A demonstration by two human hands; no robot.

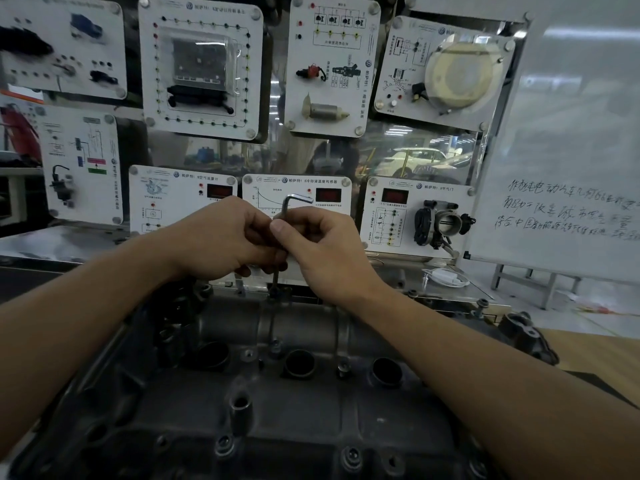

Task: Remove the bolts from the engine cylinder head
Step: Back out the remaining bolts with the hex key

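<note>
Hex key (286, 207) stands near upright over the far edge of the cylinder head (277, 403). Its short arm is at the top, pointing right. The long shaft runs down between both hands to a far-edge bolt (275, 293).

Left hand (221, 237): fingers curled round the middle of the shaft, knuckles up, forearm coming in from the lower left. Right hand (325, 251): also wrapped on the shaft, thumb laid against it just below the bend, forearm coming in from the lower right. The two hands touch each other around the tool.

Cylinder head is dark cast metal and fills the lower frame under both forearms. Three round wells run across its middle. Two near-edge bolts (351, 455) are seated.

Hard to make out: the key's tip meets the far-edge bolt in shadow, so I cannot tell if it is fully socketed. The middle of the shaft is hidden inside the fists. The near edge of the head is cut off by the frame.

Behind: training panels (202, 69) with mounted parts, and a whiteboard (571, 133) with handwriting at right.
</note>
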